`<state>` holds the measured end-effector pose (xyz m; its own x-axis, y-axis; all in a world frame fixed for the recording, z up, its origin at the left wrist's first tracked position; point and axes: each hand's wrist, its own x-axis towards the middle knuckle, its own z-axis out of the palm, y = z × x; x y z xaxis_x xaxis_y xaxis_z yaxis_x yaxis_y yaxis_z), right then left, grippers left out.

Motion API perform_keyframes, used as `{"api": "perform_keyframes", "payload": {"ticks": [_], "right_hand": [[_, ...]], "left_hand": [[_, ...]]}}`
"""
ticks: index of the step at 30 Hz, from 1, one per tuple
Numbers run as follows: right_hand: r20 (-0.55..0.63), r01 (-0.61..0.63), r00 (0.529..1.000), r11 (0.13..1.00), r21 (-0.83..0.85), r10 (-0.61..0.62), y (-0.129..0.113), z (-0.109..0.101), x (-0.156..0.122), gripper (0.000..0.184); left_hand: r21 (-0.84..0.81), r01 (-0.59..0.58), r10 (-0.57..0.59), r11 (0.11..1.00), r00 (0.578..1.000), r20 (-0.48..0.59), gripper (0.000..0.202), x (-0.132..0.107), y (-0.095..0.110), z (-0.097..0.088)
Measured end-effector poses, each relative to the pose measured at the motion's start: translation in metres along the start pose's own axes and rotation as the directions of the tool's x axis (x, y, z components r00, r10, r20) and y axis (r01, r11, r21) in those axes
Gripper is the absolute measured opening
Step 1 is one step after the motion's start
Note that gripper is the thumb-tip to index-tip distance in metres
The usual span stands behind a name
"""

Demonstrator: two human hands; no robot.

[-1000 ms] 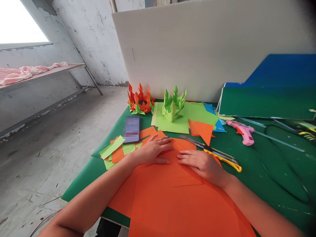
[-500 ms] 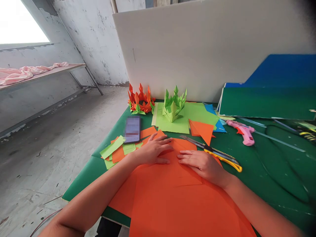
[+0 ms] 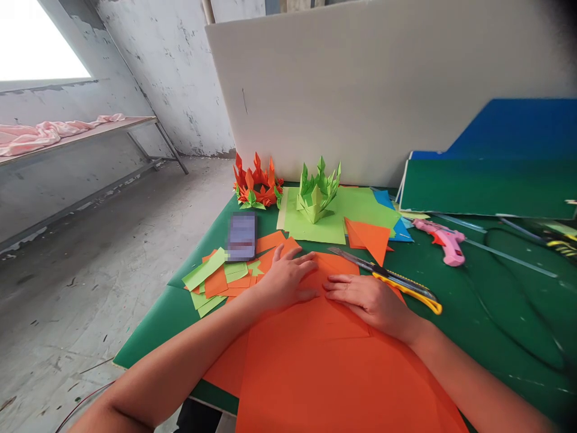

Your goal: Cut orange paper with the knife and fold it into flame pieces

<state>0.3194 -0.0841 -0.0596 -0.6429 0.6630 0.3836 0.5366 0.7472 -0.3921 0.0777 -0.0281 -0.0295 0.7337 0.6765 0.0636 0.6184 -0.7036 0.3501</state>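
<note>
- Board [image 3: 360, 90]: far side, standing behind the work.
- Table [image 3: 491, 325]: green top.
- Orange paper [image 3: 324, 385]: near centre of table, large sheets under both hands. Looks early: flat, no standing shape; shaping seems left to do. Detail under palms hidden.
- Left hand [image 3: 291, 276]: palm down on paper, fingers spread, grip empty.
- Right hand [image 3: 363, 297]: palm down on paper, just right, grip empty.
- Green crown [image 3: 315, 207], red crown [image 3: 249, 180]: far side, upright, look done.
- Knife [image 3: 385, 275]: just beyond right hand, unheld.
- Glue gun [image 3: 446, 240]: right, unheld.
</note>
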Motion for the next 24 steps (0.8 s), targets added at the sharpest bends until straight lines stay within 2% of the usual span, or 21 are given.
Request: {"api": "perform_keyframes", "payload": {"ticks": [7, 13, 15, 19, 24], "right_hand": [[-0.005, -0.004, 1.0, 1.0, -0.001, 0.004, 0.0, 0.0, 0.0, 0.03], [-0.023, -0.012, 1.0, 1.0, 0.019, 0.013, -0.002, 0.001, 0.002, 0.028], [-0.038, -0.043, 0.998, 0.999, 0.03, 0.044, -0.004, 0.001, 0.003, 0.025], [-0.104, -0.166, 0.981, 0.986, -0.003, 0.165, -0.008, 0.005, 0.011, 0.021], [-0.067, -0.254, 0.966, 0.961, -0.109, 0.248, -0.013, 0.009, 0.019, 0.017]], "left_hand": [[0.03, -0.01, 0.01, 1.0, 1.0, -0.03, 0.044, -0.001, 0.002, 0.001], [0.12, -0.004, 0.017, 0.993, 0.994, -0.104, 0.035, -0.003, 0.005, 0.007], [0.138, 0.018, 0.0, 0.99, 0.992, -0.129, 0.037, -0.003, 0.006, 0.009], [0.11, 0.038, -0.021, 0.993, 0.988, -0.153, 0.056, -0.002, 0.008, 0.009], [0.077, 0.036, -0.025, 0.996, 0.988, -0.15, 0.061, 0.001, 0.007, 0.009]]}}
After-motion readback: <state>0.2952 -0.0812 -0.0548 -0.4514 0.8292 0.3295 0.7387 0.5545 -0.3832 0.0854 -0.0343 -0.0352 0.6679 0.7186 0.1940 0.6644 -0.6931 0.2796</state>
